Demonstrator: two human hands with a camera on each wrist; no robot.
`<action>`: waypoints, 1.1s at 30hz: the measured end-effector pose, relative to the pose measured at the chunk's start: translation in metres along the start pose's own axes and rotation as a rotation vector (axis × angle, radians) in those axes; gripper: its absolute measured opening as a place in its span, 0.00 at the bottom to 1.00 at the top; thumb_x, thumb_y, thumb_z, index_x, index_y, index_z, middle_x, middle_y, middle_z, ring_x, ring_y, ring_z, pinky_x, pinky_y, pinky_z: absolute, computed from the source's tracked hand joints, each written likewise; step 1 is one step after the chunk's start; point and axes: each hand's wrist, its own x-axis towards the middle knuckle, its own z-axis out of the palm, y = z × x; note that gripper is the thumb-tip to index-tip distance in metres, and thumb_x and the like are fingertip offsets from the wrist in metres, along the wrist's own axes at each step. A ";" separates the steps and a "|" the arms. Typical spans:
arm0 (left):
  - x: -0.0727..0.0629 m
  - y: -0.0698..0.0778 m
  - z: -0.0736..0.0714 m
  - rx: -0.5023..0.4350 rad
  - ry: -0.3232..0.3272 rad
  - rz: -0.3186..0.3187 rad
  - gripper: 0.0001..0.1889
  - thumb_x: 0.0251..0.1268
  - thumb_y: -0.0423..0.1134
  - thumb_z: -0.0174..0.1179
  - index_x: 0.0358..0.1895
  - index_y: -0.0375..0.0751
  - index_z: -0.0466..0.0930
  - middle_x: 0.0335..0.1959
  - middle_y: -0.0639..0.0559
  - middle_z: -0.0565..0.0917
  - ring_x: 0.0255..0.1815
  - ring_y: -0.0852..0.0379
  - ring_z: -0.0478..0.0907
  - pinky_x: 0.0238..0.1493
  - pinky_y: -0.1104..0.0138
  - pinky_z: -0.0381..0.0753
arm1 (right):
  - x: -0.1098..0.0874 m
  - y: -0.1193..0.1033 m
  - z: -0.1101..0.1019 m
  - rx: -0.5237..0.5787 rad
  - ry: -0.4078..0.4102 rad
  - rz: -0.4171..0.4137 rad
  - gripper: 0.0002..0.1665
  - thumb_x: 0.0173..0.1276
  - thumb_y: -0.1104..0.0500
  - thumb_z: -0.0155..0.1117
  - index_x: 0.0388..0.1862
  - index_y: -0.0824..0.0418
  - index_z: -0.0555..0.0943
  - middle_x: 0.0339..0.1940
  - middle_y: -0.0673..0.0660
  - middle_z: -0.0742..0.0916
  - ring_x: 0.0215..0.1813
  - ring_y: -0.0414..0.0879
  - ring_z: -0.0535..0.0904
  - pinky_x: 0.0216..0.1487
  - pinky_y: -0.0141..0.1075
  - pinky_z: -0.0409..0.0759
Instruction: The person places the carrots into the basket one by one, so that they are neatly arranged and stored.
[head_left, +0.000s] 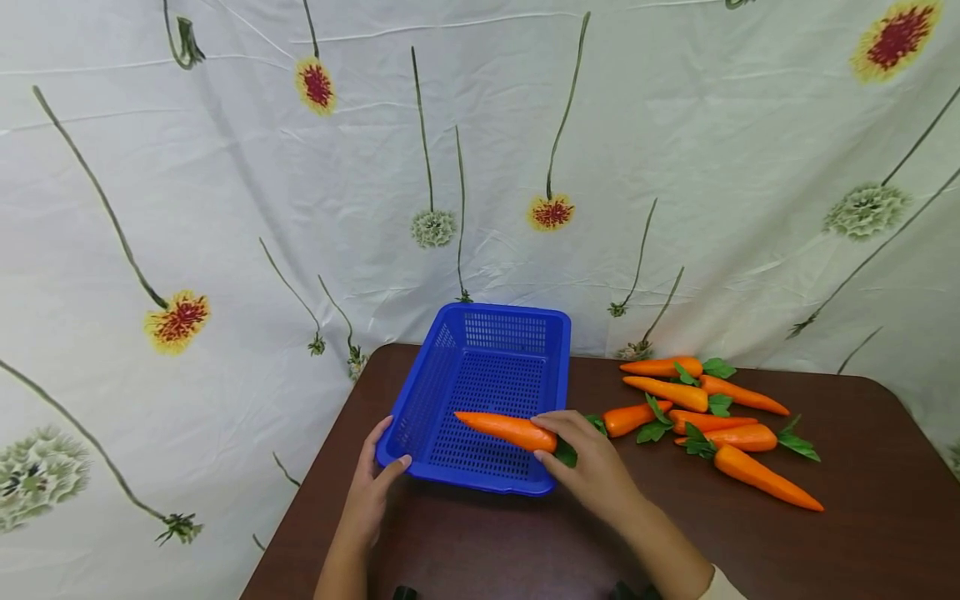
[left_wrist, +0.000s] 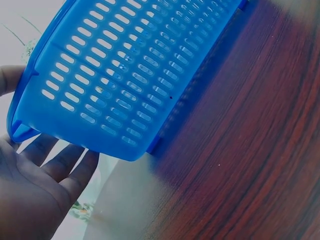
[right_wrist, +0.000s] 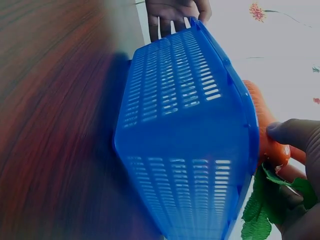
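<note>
A blue plastic basket point(head_left: 480, 483) with slotted walls sits on the table. My left hand point(head_left: 370, 492) grips its near left corner, thumb over the rim and fingers along the outer side; the left wrist view shows those fingers point(left_wrist: 75, 170) against the basket wall point(left_wrist: 100, 135). Over the basket's near right part, my right hand point(head_left: 588, 462) pinches an orange carrot point(head_left: 502, 428) by its thick, leafy end, the tip pointing left. In the right wrist view, the carrot point(right_wrist: 257, 107) is partly hidden behind the basket rim point(right_wrist: 250, 125), and green leaves point(right_wrist: 260, 215) hang below the fingers.
Several more carrots point(head_left: 765, 477) with green leaves lie in a loose pile on the dark wooden table point(head_left: 862, 558), right of the basket. Behind the table hangs a pale flowered cloth point(head_left: 675, 125). Small dark objects point(head_left: 405, 592) show at the bottom edge.
</note>
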 end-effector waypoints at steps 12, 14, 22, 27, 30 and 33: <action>-0.001 0.001 -0.001 0.098 0.056 0.022 0.37 0.71 0.39 0.62 0.79 0.61 0.57 0.82 0.45 0.57 0.78 0.41 0.61 0.55 0.87 0.68 | 0.014 -0.008 0.018 0.033 -0.108 0.027 0.25 0.62 0.59 0.76 0.59 0.53 0.83 0.56 0.48 0.85 0.59 0.45 0.82 0.59 0.44 0.83; -0.001 0.001 -0.001 0.109 0.065 0.038 0.38 0.70 0.37 0.62 0.79 0.62 0.57 0.82 0.50 0.57 0.79 0.43 0.59 0.56 0.87 0.67 | 0.015 -0.009 0.021 0.037 -0.124 0.030 0.25 0.63 0.59 0.75 0.59 0.53 0.83 0.56 0.48 0.85 0.59 0.45 0.82 0.58 0.44 0.83; 0.000 0.001 0.002 0.186 0.105 0.173 0.35 0.69 0.33 0.63 0.77 0.51 0.64 0.82 0.56 0.59 0.80 0.63 0.56 0.65 0.88 0.61 | 0.021 -0.011 0.031 0.005 -0.168 0.036 0.24 0.64 0.55 0.75 0.60 0.52 0.83 0.56 0.48 0.85 0.58 0.44 0.82 0.57 0.42 0.83; -0.002 0.001 0.004 0.254 0.127 0.237 0.33 0.68 0.32 0.63 0.76 0.49 0.67 0.82 0.55 0.59 0.74 0.80 0.56 0.62 0.88 0.63 | 0.022 -0.013 0.035 -0.025 -0.208 0.044 0.25 0.65 0.53 0.74 0.61 0.53 0.83 0.57 0.48 0.85 0.58 0.44 0.82 0.56 0.42 0.83; -0.003 0.000 0.005 0.296 0.145 0.270 0.32 0.68 0.32 0.63 0.75 0.48 0.69 0.81 0.54 0.61 0.73 0.80 0.57 0.63 0.88 0.62 | 0.024 -0.013 0.038 -0.030 -0.216 0.043 0.25 0.66 0.52 0.73 0.61 0.53 0.83 0.57 0.48 0.85 0.58 0.44 0.82 0.56 0.42 0.83; -0.003 0.000 0.005 0.328 0.155 0.303 0.32 0.67 0.30 0.63 0.74 0.45 0.70 0.80 0.52 0.64 0.74 0.78 0.57 0.66 0.88 0.58 | 0.026 -0.013 0.041 -0.031 -0.208 0.036 0.24 0.66 0.52 0.73 0.60 0.53 0.83 0.56 0.48 0.85 0.58 0.44 0.82 0.56 0.42 0.83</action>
